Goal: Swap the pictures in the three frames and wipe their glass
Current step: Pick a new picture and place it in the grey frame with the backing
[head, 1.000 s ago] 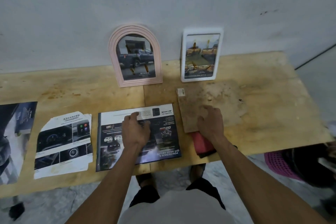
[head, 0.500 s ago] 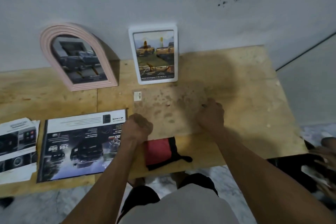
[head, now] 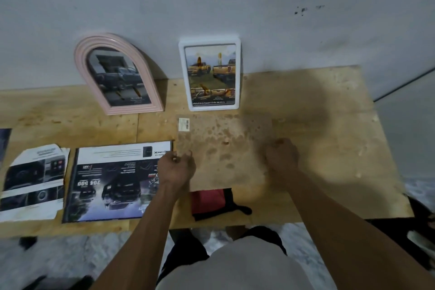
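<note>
A: On the worn plywood table [head: 329, 106], what has changed in the last second?

B: The left hand [head: 177, 168] has come off the dark glossy truck poster [head: 113, 181], where it was pressing, and now sits at the left edge of the stained brown backing board [head: 223, 148], which lies flat with a small barcode sticker [head: 184, 124] in its far left corner. The right hand [head: 281, 159] has slid from the board's near edge to its right side.

A: What are the fingers doing?

B: Both sets are curled at the board's edges. The left thumb and fingers look loosely curved, and I cannot tell whether they actually grip. The right hand is fisted on the board; its hold is hidden.

A: Where are the other frames?

B: The pink arched frame [head: 117, 73] and the white rectangular frame [head: 210, 75] lean upright against the wall, each holding a truck picture. A red and black cloth [head: 211, 202] lies partly under the board's near edge, and a torn dashboard picture [head: 35, 181] lies left of the poster.

A: Meaning?

B: Probably the third frame is about to be lifted or turned for its swap; wiping looks not yet begun.
</note>
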The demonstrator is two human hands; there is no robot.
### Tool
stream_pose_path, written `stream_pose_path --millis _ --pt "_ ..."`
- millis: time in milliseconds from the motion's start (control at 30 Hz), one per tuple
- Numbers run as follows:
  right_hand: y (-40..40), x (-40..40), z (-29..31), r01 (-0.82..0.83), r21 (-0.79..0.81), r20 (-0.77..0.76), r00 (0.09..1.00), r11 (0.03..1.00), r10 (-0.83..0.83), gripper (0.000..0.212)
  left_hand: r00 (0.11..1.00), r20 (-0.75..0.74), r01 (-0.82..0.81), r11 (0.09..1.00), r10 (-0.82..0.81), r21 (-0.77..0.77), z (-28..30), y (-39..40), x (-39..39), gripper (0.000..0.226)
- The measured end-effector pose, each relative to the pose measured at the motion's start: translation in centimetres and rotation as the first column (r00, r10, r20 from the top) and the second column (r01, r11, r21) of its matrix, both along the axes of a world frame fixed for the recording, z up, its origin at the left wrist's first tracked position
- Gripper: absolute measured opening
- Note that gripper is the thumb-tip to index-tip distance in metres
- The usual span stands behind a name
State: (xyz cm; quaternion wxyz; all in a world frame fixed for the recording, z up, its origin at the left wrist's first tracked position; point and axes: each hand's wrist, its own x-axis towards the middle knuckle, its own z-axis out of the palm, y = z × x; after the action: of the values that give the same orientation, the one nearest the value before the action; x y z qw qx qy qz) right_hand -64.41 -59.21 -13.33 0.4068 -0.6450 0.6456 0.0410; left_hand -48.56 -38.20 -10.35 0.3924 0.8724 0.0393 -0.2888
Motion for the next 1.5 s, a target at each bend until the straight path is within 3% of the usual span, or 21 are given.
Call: stream_pose_path --millis 133,233,333,400,533,633,733,867,967,1100,1200,1333,1500 --pt "1.8 0.7 1.1 0.038 0.002 0.018 0.999 0.999 -0.038 0.048 0.99 -0.079 -0.128 0.973 0.114 -0.193 1.1 2.1 0.9 0.016" --pt "4.4 2.6 2.6 0.066 0.06 0.105 0.992 0.996 -0.073 0.05 0.979 -0.133 -0.185 0.953 0.157 -0.24 1.8 4.6 2.5 0.013" --pt "7.9 5.6 4.4 0.067 0.057 0.188 0.979 0.996 -0.077 0.062 0.98 -0.088 -0.194 0.949 0.177 -0.25 2.3 8.4 5.2 0.013" --pt "10.8 7.7 5.3 0.096 0.06 0.227 0.968 0.994 -0.107 0.074 0.988 -0.069 -0.148 0.963 0.136 -0.225 2.4 11.6 7.2 0.014" --pt "17.0 11.1 5.4 0.072 0.043 0.258 0.963 0.996 -0.081 0.093 0.998 -0.039 -0.049 0.986 0.044 -0.159 2.0 17.9 10.9 0.038" --pt "20.9 12.6 4.5 0.049 0.071 0.257 0.964 0.996 -0.066 0.106 0.999 -0.04 -0.019 0.989 0.013 -0.145 1.6 21.8 12.6 0.039" --pt "23.9 13.1 3.7 0.049 0.094 0.325 0.942 0.994 -0.077 0.105 0.996 -0.09 -0.008 0.99 -0.005 -0.138 0.3 24.9 14.0 0.034" --pt "25.8 13.5 2.8 0.113 0.068 0.327 0.936 0.991 -0.129 0.085 0.988 -0.137 0.063 0.994 -0.075 -0.089 -1.5 26.8 15.0 0.042" --pt "25.9 13.7 2.5 0.148 0.041 0.301 0.941 0.988 -0.153 0.083 0.985 -0.123 0.111 0.991 -0.119 -0.071 -2.4 27.2 15.3 0.048" --pt "25.5 13.5 2.3 0.169 -0.009 0.313 0.937 0.986 -0.158 0.087 0.985 0.049 0.164 0.986 -0.164 0.011 -2.3 27.6 15.6 0.034" --pt "24.9 13.0 3.0 0.178 -0.077 0.332 0.932 0.981 -0.143 0.078 0.948 0.214 0.204 0.965 -0.236 0.163 -2.8 28.8 16.9 0.025" --pt "24.0 12.0 3.2 0.213 -0.143 0.337 0.929 0.966 -0.155 0.095 0.898 0.191 0.317 0.883 -0.397 0.345 -4.7 30.4 18.3 0.044" --pt "23.6 11.4 3.0 0.189 -0.198 0.305 0.944 0.962 -0.122 0.09 0.895 0.173 0.347 0.885 -0.411 0.31 -5.3 30.6 18.8 0.057"
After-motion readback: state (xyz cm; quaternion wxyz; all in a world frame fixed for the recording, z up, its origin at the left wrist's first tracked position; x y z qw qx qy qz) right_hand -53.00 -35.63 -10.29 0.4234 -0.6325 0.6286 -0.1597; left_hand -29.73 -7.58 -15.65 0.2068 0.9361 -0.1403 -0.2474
